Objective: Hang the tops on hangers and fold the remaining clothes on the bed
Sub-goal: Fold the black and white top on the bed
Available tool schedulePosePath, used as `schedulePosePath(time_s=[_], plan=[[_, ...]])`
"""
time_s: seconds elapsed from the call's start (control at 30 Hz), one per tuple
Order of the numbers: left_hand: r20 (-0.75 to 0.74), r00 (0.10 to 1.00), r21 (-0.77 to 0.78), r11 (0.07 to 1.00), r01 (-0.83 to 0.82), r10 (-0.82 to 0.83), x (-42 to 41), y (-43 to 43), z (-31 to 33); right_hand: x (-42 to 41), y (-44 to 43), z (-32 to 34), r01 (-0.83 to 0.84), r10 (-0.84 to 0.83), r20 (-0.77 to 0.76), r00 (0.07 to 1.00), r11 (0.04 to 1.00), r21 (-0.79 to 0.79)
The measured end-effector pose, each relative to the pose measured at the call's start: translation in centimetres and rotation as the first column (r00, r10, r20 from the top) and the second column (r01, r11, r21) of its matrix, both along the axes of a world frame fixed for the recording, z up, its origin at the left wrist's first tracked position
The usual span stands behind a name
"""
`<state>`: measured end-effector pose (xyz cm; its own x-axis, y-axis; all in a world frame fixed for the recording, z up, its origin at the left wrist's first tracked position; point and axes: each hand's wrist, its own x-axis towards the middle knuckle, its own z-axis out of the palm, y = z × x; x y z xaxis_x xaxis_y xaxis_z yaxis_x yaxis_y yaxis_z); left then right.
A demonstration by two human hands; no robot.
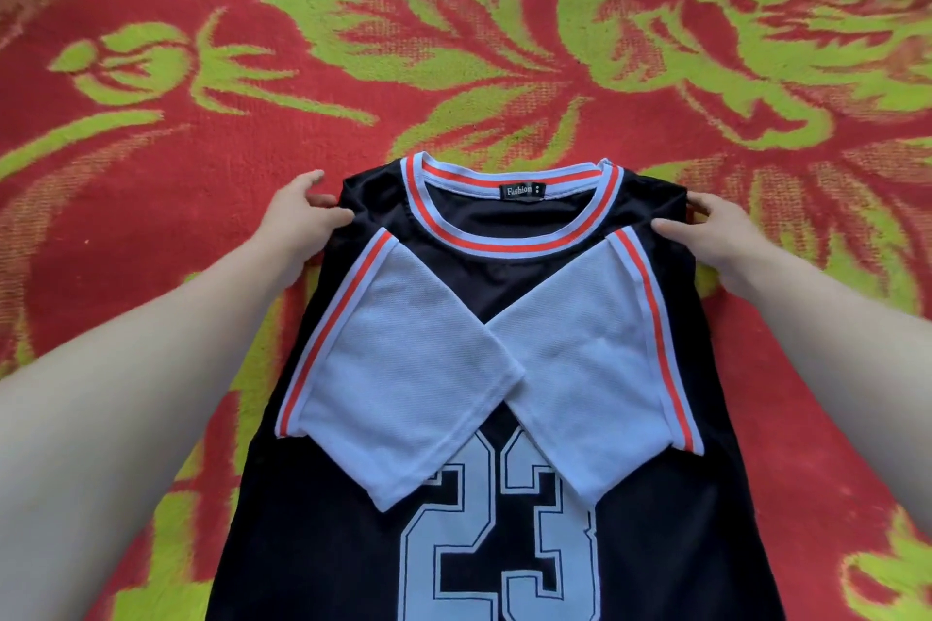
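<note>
On the floral bedspread [454, 66], the black jersey [497, 282] is lying flat, collar [509, 240] pointing away from the person, sleeves [403, 368] crossing, left hand [307, 217] and right hand [716, 237] each pinching a shoulder.

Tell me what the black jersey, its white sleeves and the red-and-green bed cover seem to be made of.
The jersey looks like smooth, slightly shiny synthetic knit: its folds catch light. The white sleeves look like matte mesh, finely dotted. The bed cover looks like fuzzy, towel-like pile with blurred pattern edges; fibre unclear.
</note>
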<state>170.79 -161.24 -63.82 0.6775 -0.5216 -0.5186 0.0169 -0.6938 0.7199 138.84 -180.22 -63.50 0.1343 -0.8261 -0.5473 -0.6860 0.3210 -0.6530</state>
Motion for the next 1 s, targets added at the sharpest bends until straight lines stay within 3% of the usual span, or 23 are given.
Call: schedulePosePath(time_s=[0.27,0.43,0.57,0.73,0.9,1.0], plan=[[-0.120,0.964,-0.069,0.967,-0.246,0.236,-0.6,-1.8,0.4,0.2,-0.3,-1.5,0.126,-0.123,0.102,0.987,0.992,-0.017],[-0.109,0.978,-0.151,0.970,-0.191,0.176,0.2,0.1,1.0,-0.5,-0.1,-1.2,0.162,-0.169,0.200,0.965,0.985,0.054],[-0.123,0.986,-0.191,0.972,-0.135,0.112,0.3,1.3,2.5,-1.0,0.4,0.1,0.176,-0.236,0.307,0.922,0.962,0.211],[-0.132,0.990,-0.234,0.969,-0.076,0.046,-0.6,3.8,5.7,-3.6,1.5,3.2,0.226,-0.314,0.413,0.855,0.942,0.248],[-0.066,0.997,-0.262,0.965,0.021,-0.040,-1.9,7.2,8.7,-6.6,4.8,6.3,0.103,-0.200,0.485,0.851,0.970,0.221],[-0.067,0.995,-0.260,0.964,0.056,-0.076,-3.6,10.3,10.6,-9.4,7.8,8.1,-0.001,-0.049,0.428,0.903,0.993,0.114]])
